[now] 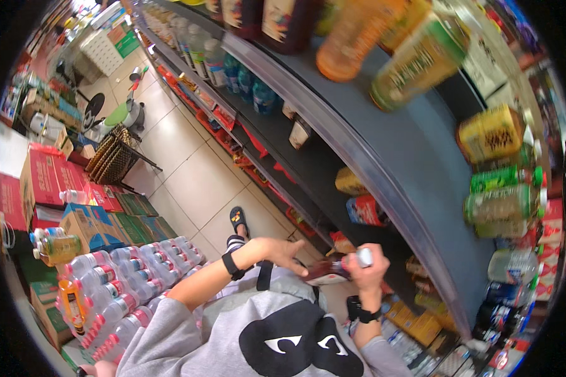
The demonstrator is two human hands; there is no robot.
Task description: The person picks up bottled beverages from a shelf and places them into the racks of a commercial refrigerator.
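My right hand [369, 267] is closed around the neck of a plastic bottle of dark red drink [328, 270] with a white cap. The bottle lies tilted in front of my waist, its base towards my left hand [280, 253]. That hand has its fingers apart, one fingertip close to the bottle's base; whether they touch cannot be told. To the right curves a grey shelf board [405, 136] with a clear front strip. On it stand an orange drink bottle [353, 42], a green-labelled bottle [420, 61] and dark red bottles [287, 21].
Shrink-wrapped water bottles [137, 278] are stacked at left, with an amber bottle [71, 306] on them. Behind are cartons [52, 174] and stacked woven stools [115, 158]. Tiled floor [188, 165] runs along the lower shelves. More drink bottles [500, 202] line the shelf's right side.
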